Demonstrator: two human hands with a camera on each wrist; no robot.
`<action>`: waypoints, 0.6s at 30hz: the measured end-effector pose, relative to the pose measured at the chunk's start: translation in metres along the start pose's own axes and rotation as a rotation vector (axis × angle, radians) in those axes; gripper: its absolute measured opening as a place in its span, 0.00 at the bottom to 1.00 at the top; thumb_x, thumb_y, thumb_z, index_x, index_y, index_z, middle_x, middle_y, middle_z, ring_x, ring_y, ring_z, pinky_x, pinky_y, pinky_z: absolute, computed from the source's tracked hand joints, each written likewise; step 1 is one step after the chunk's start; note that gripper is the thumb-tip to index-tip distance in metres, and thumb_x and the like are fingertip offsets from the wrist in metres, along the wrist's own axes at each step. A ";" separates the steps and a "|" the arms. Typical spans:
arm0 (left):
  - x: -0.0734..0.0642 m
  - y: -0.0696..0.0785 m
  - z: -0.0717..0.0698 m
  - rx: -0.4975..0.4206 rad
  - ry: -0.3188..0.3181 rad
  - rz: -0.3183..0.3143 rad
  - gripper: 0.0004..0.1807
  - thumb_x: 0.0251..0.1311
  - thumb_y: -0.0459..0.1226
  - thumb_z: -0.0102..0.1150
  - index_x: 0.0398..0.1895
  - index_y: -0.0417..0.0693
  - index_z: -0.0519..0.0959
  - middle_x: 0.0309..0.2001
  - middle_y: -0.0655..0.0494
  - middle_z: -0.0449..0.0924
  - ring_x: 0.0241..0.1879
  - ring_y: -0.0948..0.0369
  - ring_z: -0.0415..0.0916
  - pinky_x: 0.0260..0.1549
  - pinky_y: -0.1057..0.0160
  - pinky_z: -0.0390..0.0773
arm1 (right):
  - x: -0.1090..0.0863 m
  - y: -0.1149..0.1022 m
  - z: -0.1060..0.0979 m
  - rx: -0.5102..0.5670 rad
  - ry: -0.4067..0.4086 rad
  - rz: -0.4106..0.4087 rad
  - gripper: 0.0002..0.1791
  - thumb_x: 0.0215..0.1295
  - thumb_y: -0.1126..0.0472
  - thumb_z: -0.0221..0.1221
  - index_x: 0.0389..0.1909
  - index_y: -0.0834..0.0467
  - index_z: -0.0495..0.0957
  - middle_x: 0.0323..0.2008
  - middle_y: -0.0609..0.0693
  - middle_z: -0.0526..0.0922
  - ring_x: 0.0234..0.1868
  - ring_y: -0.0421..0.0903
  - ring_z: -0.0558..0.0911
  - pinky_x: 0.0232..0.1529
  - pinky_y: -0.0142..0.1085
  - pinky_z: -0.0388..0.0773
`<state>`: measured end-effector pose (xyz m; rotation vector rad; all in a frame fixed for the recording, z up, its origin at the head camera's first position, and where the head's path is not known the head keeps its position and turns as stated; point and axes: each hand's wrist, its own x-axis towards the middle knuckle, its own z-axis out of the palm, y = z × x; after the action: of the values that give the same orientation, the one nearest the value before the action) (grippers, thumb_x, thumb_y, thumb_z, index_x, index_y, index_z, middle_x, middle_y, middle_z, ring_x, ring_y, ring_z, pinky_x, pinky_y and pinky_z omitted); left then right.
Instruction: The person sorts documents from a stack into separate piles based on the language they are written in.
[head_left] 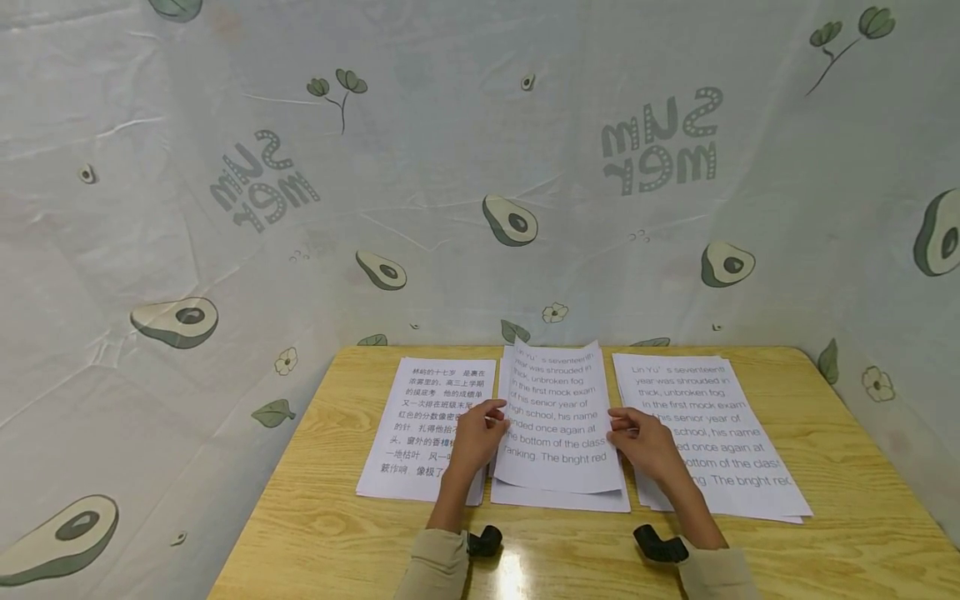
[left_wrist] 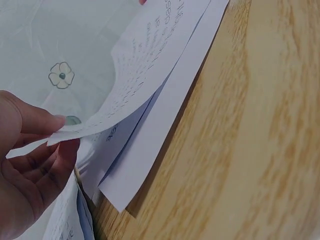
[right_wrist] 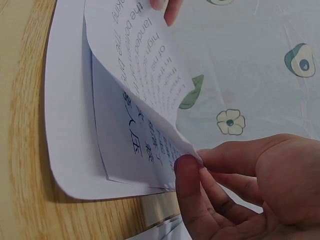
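Note:
A sheet of paper [head_left: 558, 425] with printed English text is raised and bowed over the middle paper stack [head_left: 558, 498]. My left hand [head_left: 478, 433] pinches its left edge between thumb and fingers; in the left wrist view the sheet's edge [left_wrist: 75, 134] sits between them. On the opposite side my right hand [head_left: 643, 440] pinches the right edge, and the right wrist view has thumb and finger meeting at the sheet's edge [right_wrist: 187, 142]. Beneath the raised sheet, a page with Chinese characters [right_wrist: 132, 135] shows in the right wrist view.
To the left lies a stack of Chinese-text pages [head_left: 420, 417], partly behind my left hand. A stack of English-text pages [head_left: 712, 417] lies to the right, partly covered by my right hand. The wooden table [head_left: 315, 500] backs onto a patterned cloth [head_left: 450, 167].

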<state>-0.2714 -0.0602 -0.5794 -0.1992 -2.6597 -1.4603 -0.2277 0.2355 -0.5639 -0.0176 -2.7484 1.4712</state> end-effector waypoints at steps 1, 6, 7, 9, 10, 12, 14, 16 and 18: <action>0.000 0.000 0.000 -0.002 0.004 0.005 0.20 0.68 0.33 0.69 0.63 0.45 0.85 0.45 0.51 0.88 0.41 0.60 0.84 0.41 0.61 0.85 | 0.000 0.000 0.000 0.000 0.000 0.000 0.26 0.73 0.64 0.63 0.69 0.68 0.77 0.58 0.66 0.85 0.56 0.59 0.86 0.39 0.30 0.82; 0.001 -0.002 -0.003 -0.009 0.031 0.035 0.20 0.66 0.30 0.68 0.61 0.44 0.86 0.44 0.50 0.88 0.39 0.61 0.84 0.37 0.65 0.83 | 0.001 0.001 -0.003 0.012 0.001 -0.004 0.26 0.74 0.64 0.63 0.70 0.68 0.76 0.58 0.66 0.85 0.57 0.59 0.86 0.40 0.29 0.81; 0.001 -0.001 -0.004 -0.008 0.036 0.037 0.20 0.66 0.30 0.68 0.61 0.44 0.86 0.45 0.50 0.88 0.38 0.62 0.83 0.37 0.66 0.83 | 0.001 0.002 -0.003 0.013 0.003 -0.007 0.26 0.74 0.64 0.63 0.70 0.68 0.76 0.58 0.66 0.85 0.57 0.59 0.86 0.40 0.29 0.81; 0.000 0.000 -0.006 -0.011 0.045 0.040 0.20 0.66 0.29 0.68 0.61 0.44 0.86 0.45 0.49 0.88 0.39 0.61 0.83 0.37 0.65 0.83 | 0.002 0.003 -0.004 0.017 0.009 -0.013 0.26 0.74 0.65 0.63 0.70 0.68 0.76 0.58 0.66 0.85 0.57 0.60 0.86 0.40 0.28 0.80; 0.000 0.000 -0.007 -0.016 0.049 0.040 0.20 0.66 0.29 0.68 0.61 0.43 0.86 0.45 0.49 0.88 0.39 0.61 0.83 0.38 0.65 0.83 | 0.002 0.004 -0.004 0.017 0.013 -0.013 0.26 0.74 0.65 0.63 0.70 0.68 0.76 0.58 0.66 0.84 0.57 0.61 0.86 0.40 0.28 0.80; 0.001 0.000 -0.009 -0.030 0.054 0.032 0.20 0.65 0.28 0.68 0.61 0.43 0.86 0.45 0.49 0.88 0.39 0.61 0.83 0.38 0.65 0.83 | 0.002 0.004 -0.005 0.017 0.020 -0.013 0.26 0.74 0.65 0.63 0.70 0.68 0.76 0.58 0.66 0.84 0.58 0.61 0.86 0.40 0.27 0.80; 0.001 0.000 -0.010 -0.051 0.058 0.019 0.20 0.65 0.28 0.68 0.61 0.43 0.86 0.45 0.49 0.89 0.39 0.61 0.83 0.38 0.64 0.83 | 0.001 0.004 -0.006 0.018 0.024 -0.009 0.26 0.74 0.66 0.63 0.70 0.67 0.76 0.58 0.66 0.84 0.58 0.61 0.86 0.41 0.26 0.80; 0.002 -0.001 -0.010 -0.072 0.057 0.001 0.21 0.65 0.29 0.68 0.61 0.44 0.86 0.45 0.50 0.89 0.39 0.61 0.82 0.38 0.65 0.82 | 0.000 0.004 -0.007 0.021 0.023 -0.010 0.26 0.74 0.66 0.63 0.70 0.68 0.76 0.57 0.67 0.84 0.58 0.61 0.86 0.41 0.26 0.81; 0.003 -0.003 -0.011 -0.093 0.057 -0.013 0.21 0.65 0.29 0.68 0.61 0.45 0.86 0.46 0.51 0.89 0.40 0.61 0.82 0.38 0.66 0.82 | 0.000 0.003 -0.008 0.032 0.022 -0.010 0.26 0.74 0.66 0.63 0.70 0.68 0.75 0.58 0.67 0.84 0.57 0.60 0.86 0.41 0.27 0.81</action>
<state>-0.2745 -0.0703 -0.5753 -0.1456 -2.5553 -1.5710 -0.2275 0.2440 -0.5619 -0.0190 -2.7037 1.5032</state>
